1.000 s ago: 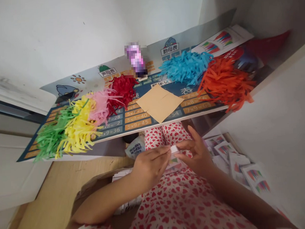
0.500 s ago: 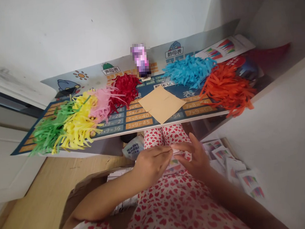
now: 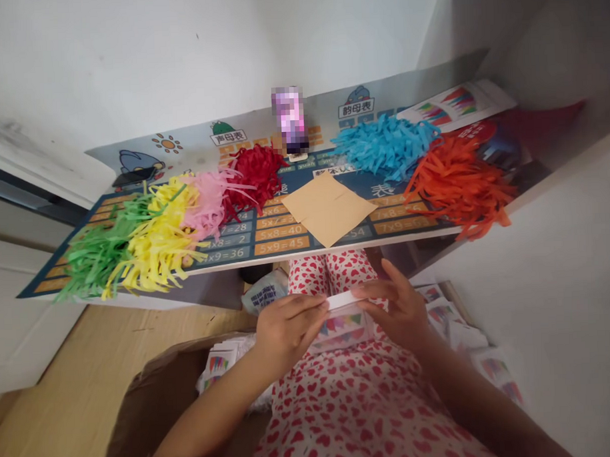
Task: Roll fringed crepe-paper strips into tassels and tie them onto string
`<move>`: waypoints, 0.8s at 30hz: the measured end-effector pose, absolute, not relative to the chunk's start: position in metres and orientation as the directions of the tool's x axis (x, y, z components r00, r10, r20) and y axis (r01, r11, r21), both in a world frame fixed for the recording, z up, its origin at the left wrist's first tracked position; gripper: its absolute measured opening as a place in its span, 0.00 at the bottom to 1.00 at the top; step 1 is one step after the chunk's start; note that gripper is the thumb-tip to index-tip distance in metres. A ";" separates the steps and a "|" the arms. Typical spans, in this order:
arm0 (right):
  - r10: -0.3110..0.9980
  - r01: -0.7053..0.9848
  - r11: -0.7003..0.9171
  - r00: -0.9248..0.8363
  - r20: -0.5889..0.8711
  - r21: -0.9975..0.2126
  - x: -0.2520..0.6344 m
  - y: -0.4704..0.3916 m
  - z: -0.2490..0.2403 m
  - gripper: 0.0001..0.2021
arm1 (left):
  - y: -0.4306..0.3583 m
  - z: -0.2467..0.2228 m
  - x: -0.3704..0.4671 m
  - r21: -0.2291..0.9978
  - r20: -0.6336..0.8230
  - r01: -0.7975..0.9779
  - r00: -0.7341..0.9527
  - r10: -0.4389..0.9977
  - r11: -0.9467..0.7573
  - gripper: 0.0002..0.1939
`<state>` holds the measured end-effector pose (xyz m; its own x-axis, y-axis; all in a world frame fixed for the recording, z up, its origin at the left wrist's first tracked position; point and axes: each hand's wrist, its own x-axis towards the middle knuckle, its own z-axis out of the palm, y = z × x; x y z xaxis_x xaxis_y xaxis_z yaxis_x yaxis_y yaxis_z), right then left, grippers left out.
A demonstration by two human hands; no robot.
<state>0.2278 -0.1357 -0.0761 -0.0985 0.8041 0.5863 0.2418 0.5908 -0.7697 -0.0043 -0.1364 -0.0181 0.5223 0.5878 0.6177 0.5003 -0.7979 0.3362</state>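
Observation:
Above my lap, a small flat white strip spans the gap between my two hands. My left hand pinches its left end between thumb and fingers. Its right end is pinched by my right hand, one finger of which sticks up. Just below the strip, a clear packet with a colourful printed card lies on my lap, over the heart-patterned clothing. Whether the strip is paper or stiff card I cannot tell.
On the desk ahead lie a tan paper square, a blue fringe bundle, an orange one, and several others at left. A phone stands behind. An open carton with packets is at lower left; more packets lie right.
My hands have drawn apart, the left one moving left, so more of the white strip and the packet below now shows. The view has shifted slightly.

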 end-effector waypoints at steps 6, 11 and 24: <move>0.718 0.326 0.696 -0.290 0.633 -0.640 0.237 -0.128 -0.065 0.38 | -0.134 -0.025 -0.004 0.351 0.645 0.474 0.502 0.576 -0.807 0.08; 0.777 0.212 0.625 -0.256 0.574 -0.752 0.236 -0.125 -0.067 0.37 | -0.133 -0.027 -0.005 0.365 0.647 0.481 0.484 0.589 -0.797 0.08; 0.845 0.151 0.530 -0.172 0.506 -0.834 0.239 -0.127 -0.081 0.37 | -0.122 -0.035 -0.011 0.430 0.681 0.377 0.462 0.568 -0.821 0.07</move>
<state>0.2385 -0.1273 -0.0805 -0.1723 0.8453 0.5057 0.1508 0.5300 -0.8345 -0.0106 -0.1224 -0.0352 0.4617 0.5685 0.6809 0.3765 -0.8207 0.4298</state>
